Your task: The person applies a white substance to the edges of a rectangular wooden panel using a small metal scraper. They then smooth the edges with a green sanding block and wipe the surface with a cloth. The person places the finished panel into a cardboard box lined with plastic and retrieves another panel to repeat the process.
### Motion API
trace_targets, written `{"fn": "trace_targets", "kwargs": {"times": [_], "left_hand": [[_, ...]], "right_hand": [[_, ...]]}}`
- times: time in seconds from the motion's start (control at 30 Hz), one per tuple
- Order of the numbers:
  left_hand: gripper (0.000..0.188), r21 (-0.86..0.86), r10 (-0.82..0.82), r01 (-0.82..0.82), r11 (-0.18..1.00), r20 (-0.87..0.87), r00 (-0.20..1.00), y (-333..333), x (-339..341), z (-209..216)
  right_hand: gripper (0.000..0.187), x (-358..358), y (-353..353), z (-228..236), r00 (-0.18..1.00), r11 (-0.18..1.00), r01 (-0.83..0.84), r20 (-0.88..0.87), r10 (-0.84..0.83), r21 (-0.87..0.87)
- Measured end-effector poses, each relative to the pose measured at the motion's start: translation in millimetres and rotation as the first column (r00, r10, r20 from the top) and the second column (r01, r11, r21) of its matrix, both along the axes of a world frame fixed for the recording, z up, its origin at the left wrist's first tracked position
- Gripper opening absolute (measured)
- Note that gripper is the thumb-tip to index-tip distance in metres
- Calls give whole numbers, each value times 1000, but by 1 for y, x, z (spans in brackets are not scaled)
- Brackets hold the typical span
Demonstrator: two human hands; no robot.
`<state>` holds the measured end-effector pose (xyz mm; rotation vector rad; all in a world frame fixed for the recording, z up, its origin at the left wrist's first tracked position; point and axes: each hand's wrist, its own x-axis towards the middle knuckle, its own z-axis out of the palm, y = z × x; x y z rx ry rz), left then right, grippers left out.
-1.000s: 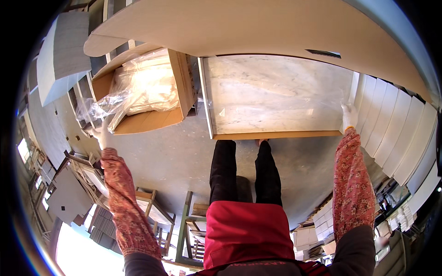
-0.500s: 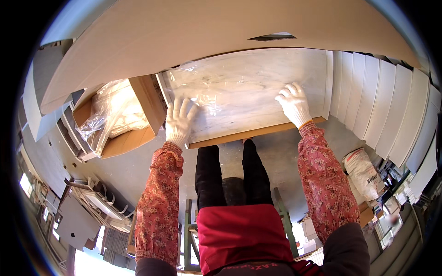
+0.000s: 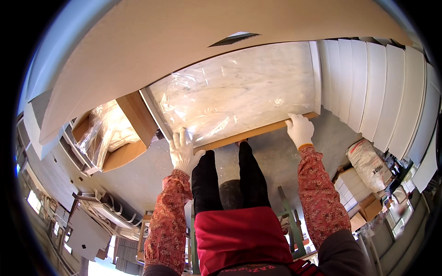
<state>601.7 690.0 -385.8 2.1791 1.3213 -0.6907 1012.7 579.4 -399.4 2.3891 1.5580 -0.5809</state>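
A large open cardboard carton lies in front of me. Inside is a pale, marble-patterned panel under shiny clear plastic film, with white strips along its two sides. My left hand, in a white knit glove, rests at the near left corner of the carton, fingers stretched forward and thumb apart. At the near right edge, my gloved right hand has its fingers bent over the cardboard rim. The carton's big raised flap, with a slot cut in it, arches across the far side.
To the left stands another open box holding clear plastic film. A row of white panels leans at the right. Near them sit a white sack and smaller boxes. Green stand legs flank my legs.
Both hands have drawn back toward me from the film-covered panel. My right hand has come from the panel's surface to the carton's near rim. The view has shifted and tilted slightly.
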Motion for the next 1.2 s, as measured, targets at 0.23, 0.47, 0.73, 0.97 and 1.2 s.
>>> {"fn": "trace_targets", "kwargs": {"times": [0.23,0.47,0.73,0.97,1.2], "left_hand": [[52,327,-55,33,945,59,997,42,51,13],[72,433,150,-175,884,91,984,80,24,-50],[79,391,231,-231,891,49,972,30,35,-51],[91,336,279,-257,906,-18,960,27,37,-72],[80,356,249,-268,895,100,963,21,35,-63]], "right_hand": [[23,16,68,-3,973,856,84,142,-181,510],[63,42,85,-71,935,951,122,288,-207,285],[69,18,109,-62,967,890,101,165,-192,445],[70,12,120,-60,997,967,56,40,-68,249],[65,50,89,-53,918,872,113,287,-275,476]]}}
